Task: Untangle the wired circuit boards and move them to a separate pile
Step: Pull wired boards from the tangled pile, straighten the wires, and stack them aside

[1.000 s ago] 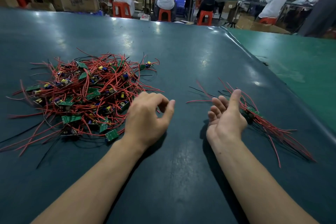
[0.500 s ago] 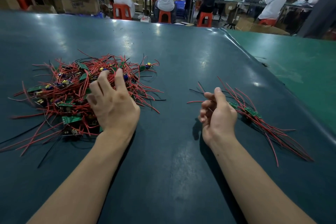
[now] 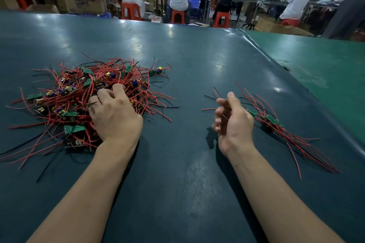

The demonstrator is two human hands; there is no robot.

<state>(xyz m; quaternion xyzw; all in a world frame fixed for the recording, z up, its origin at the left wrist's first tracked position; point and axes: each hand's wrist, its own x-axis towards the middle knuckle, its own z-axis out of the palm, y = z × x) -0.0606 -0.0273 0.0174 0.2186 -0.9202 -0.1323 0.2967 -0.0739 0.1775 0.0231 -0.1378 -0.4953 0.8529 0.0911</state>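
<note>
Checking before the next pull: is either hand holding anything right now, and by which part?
The left hand digs curled fingers into the tangled pile; what they grip is hidden. The right hand, loosely curled, holds nothing.

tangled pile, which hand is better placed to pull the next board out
Left. The left hand already rests on the tangled pile, fingers curled into the wires. The right hand sits apart, beside the sorted pile.
</note>
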